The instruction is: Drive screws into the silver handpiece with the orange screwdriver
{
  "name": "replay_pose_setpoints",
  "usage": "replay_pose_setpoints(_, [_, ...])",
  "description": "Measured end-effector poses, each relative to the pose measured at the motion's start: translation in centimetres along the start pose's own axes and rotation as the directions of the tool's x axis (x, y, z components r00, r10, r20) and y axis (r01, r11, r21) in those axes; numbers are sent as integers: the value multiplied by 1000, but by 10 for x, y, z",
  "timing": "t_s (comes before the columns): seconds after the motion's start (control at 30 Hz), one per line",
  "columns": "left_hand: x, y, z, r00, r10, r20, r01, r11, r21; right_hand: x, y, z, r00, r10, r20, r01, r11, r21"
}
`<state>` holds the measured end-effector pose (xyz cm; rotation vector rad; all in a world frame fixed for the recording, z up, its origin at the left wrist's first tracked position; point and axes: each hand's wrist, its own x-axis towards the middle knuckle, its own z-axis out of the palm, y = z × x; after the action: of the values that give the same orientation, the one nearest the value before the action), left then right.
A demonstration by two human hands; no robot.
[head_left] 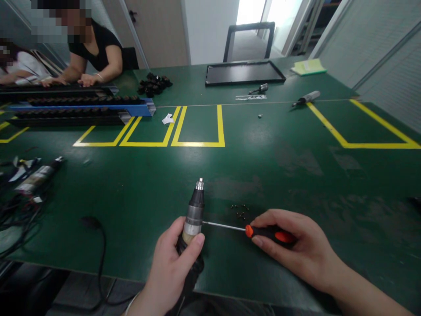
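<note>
Near the front edge of the table, my left hand (176, 259) is wrapped round an electric screwdriver (195, 215), its metal chuck pointing up and away from me. My right hand (296, 245) grips a hand screwdriver (269, 232) by its black and red handle. The thin shaft runs left, and its tip meets the side of the electric screwdriver's body just above my left thumb. Whether the tip sits in a screw head is too small to tell. Several tiny screws (241, 213) lie loose on the green table (148, 184) beyond the shaft.
Another electric tool (36, 177) lies among cables at the left. Black rails with a blue strip (98, 106) stand at the back left, where two people sit. Further off are black parts (154, 83), a black tray (245, 73), a third tool (305, 98) and a yellow-green pad (309, 66).
</note>
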<state>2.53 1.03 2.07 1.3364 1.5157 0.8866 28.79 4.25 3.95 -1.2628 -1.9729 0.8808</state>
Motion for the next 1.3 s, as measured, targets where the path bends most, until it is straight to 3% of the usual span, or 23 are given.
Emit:
replay_pose_setpoints(0.3, [0, -1, -1, 1000, 4, 4, -4, 1000, 7, 5, -3, 0, 987, 51, 154, -32, 992, -125])
replay_pose_setpoints(0.63, [0, 0, -2, 1000, 9, 22, -10, 1000, 29, 2, 0, -2, 1000, 8, 8, -8, 1000, 17])
replay_pose_setpoints(0.77, [0, 2, -1, 1000, 13, 17, -13, 999, 39, 4, -4, -3, 997, 49, 54, -50, 998, 26])
replay_pose_setpoints(0.93, [0, 2, -1, 1000, 23, 5, -23, 999, 43, 5, -4, -3, 985, 63, 158, -49, 995, -91])
replay_pose_setpoints(1.13, [0, 0, -2, 1000, 22, 16, -23, 999, 44, 4, -2, -3, 991, 76, 111, -63, 991, -117])
replay_pose_setpoints(1.3, [-1, 0, -1, 999, 25, 30, -27, 998, 49, 2, -4, -5, 997, 79, 23, -79, 997, -18])
